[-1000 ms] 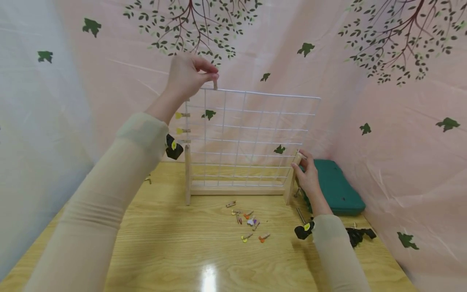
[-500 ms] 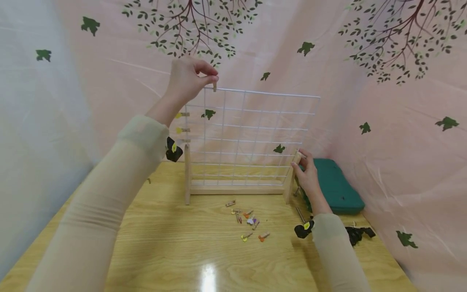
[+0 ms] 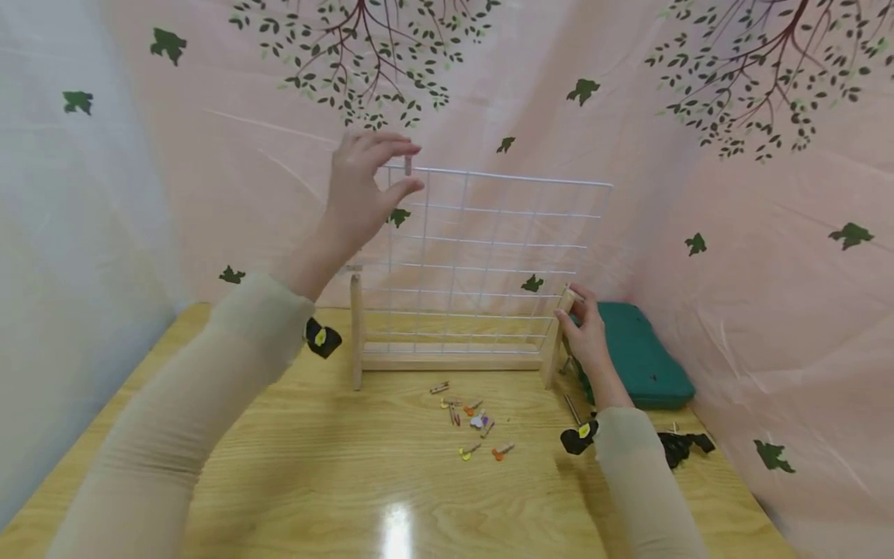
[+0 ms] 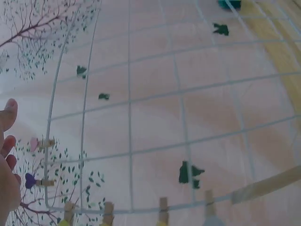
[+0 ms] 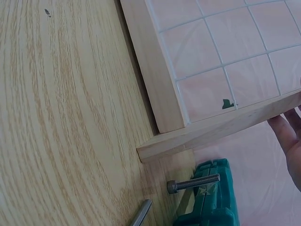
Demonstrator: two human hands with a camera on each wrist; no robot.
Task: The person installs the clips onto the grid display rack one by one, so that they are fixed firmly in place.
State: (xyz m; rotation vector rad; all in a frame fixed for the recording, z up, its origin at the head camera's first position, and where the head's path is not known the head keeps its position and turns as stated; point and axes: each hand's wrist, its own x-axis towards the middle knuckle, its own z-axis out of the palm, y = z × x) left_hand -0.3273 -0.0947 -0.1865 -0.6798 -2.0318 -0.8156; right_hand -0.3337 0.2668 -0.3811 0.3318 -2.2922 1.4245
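Observation:
A white wire grid panel (image 3: 503, 178) stands upright in a wooden frame (image 3: 454, 362). My left hand (image 3: 352, 182) is at its top left, thumb spread away from the fingers. Just by the fingertips, a small wooden clothespin (image 3: 408, 165) is clipped on the top wire. In the left wrist view, a pink-heart clothespin (image 4: 46, 143) and a purple-heart clothespin (image 4: 46, 182) sit on one edge, and several more clothespins (image 4: 108, 214) line the adjoining edge. My right hand (image 3: 589, 334) grips the frame's right post (image 3: 552, 357), thumb in front.
Several loose clothespins (image 3: 466, 450) with coloured shapes lie on the wooden table (image 3: 293, 481) before the frame. A green case (image 3: 646, 357), bolts (image 5: 193, 183) and a black bundle (image 3: 677, 449) are at the right. A printed curtain (image 3: 761, 295) hangs behind.
My left thumb has come away from the clothespin on the top wire, and the left hand and forearm have dropped a little. The right hand keeps its grip on the post.

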